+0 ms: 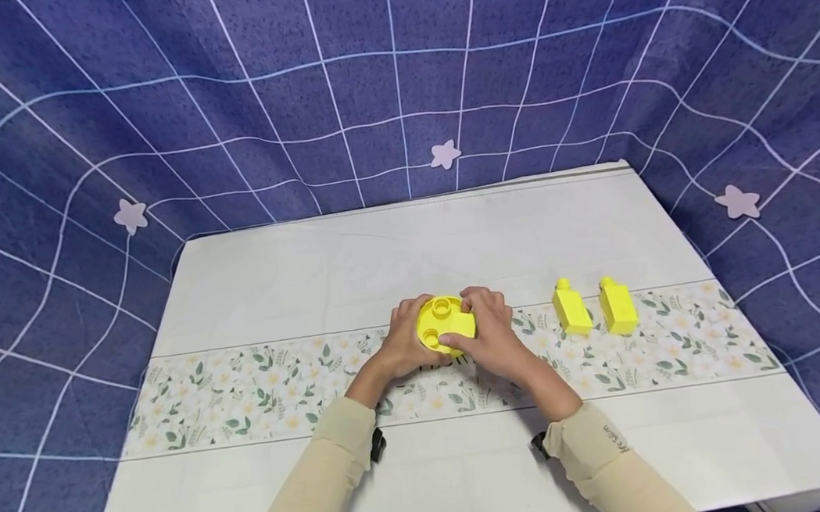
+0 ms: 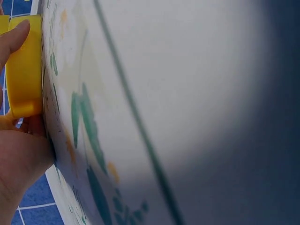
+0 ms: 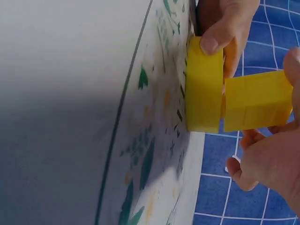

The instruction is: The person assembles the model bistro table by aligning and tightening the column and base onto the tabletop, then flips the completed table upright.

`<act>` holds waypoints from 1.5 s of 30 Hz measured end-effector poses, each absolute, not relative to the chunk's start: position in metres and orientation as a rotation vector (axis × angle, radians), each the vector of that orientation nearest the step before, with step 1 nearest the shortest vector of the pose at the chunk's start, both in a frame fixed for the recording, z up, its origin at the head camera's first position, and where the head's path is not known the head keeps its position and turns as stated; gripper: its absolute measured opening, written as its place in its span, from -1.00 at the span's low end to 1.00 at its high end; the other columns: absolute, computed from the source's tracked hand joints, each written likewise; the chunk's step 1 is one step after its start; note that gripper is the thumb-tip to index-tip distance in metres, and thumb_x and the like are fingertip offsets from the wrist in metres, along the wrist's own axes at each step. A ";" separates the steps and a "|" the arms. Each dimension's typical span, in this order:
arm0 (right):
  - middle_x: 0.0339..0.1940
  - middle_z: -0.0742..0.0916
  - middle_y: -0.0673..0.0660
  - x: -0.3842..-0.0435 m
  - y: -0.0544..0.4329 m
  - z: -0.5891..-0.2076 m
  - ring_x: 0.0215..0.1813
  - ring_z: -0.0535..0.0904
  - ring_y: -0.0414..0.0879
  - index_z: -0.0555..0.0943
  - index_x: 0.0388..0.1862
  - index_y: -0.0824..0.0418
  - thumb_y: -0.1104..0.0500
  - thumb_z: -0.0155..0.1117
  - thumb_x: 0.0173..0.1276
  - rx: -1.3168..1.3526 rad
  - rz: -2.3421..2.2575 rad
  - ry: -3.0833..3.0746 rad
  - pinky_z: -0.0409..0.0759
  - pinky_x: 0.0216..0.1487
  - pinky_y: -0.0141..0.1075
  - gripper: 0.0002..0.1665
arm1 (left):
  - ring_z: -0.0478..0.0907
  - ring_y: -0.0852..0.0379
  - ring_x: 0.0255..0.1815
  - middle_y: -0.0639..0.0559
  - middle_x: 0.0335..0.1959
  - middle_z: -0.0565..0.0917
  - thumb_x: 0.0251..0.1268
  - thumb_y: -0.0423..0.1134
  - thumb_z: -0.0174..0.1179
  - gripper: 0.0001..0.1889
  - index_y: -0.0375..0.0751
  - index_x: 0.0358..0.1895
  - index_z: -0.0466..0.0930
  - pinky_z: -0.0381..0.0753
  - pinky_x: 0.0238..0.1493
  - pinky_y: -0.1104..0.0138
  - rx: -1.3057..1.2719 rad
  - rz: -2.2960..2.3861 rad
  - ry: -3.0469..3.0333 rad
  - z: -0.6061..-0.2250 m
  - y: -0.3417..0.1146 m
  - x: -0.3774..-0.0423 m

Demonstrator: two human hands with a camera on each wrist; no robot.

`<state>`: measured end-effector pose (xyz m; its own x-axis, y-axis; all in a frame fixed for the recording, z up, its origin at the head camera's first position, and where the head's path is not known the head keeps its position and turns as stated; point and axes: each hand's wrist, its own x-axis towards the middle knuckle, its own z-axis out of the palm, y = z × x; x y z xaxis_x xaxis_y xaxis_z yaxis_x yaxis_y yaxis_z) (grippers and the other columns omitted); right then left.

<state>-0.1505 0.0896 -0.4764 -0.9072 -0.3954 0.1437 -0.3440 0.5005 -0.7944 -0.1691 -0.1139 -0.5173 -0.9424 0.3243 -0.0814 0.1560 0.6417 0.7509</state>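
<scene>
Beige sleeves (image 1: 337, 448) nearest, left hand (image 1: 403, 344) grips round yellow base (image 3: 204, 89), right hand (image 1: 492, 335) holds one block (image 3: 255, 101) at it, seating unclear, two sockets (image 1: 441, 300) bare, two loose blocks (image 1: 572, 313) right.

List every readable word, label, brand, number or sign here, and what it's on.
None reads with certainty.
Right sleeve cuff: small dark lettering, too small and slanted to read.
Tablecloth's floral band: dark printed characters, partly covered, unreadable.
Yellow round base, yellow block on its right: no legible text.
</scene>
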 end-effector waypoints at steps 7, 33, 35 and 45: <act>0.53 0.12 0.14 -0.157 0.109 -0.464 0.42 -0.06 0.14 0.32 0.43 0.01 0.08 0.30 0.31 -0.814 -1.401 2.457 -0.13 0.27 0.27 -0.29 | 0.15 0.09 0.16 0.03 0.27 0.25 -0.38 0.00 0.59 0.17 0.06 0.47 0.10 0.31 0.10 0.13 0.401 1.197 2.648 -0.518 -0.115 -0.169; 0.52 0.18 0.09 -0.178 0.101 -0.464 0.36 0.04 0.13 0.53 0.23 0.07 0.14 0.28 0.32 -0.806 -1.425 2.526 -0.07 0.25 0.22 -0.52 | 0.13 0.10 0.18 0.04 0.28 0.25 -0.37 -0.01 0.60 0.17 0.09 0.47 0.09 0.30 0.14 0.12 0.383 1.204 2.641 -0.517 -0.115 -0.170; 0.49 0.22 0.11 -0.179 0.102 -0.464 0.38 0.02 0.13 0.56 0.13 0.07 0.13 0.32 0.29 -0.745 -1.417 2.538 -0.07 0.28 0.22 -0.59 | 0.13 0.09 0.18 0.04 0.28 0.25 -0.37 -0.01 0.60 0.17 0.07 0.47 0.10 0.30 0.14 0.12 0.383 1.209 2.639 -0.517 -0.115 -0.170; 0.36 0.28 0.28 -0.173 0.101 -0.469 0.25 0.09 0.15 0.33 0.00 0.23 -0.03 0.39 0.23 -0.599 -1.374 2.690 -0.02 0.15 0.12 -0.42 | 0.15 0.10 0.14 0.05 0.27 0.26 -0.38 0.00 0.61 0.17 0.07 0.47 0.11 0.30 0.12 0.14 0.376 1.207 2.639 -0.518 -0.114 -0.170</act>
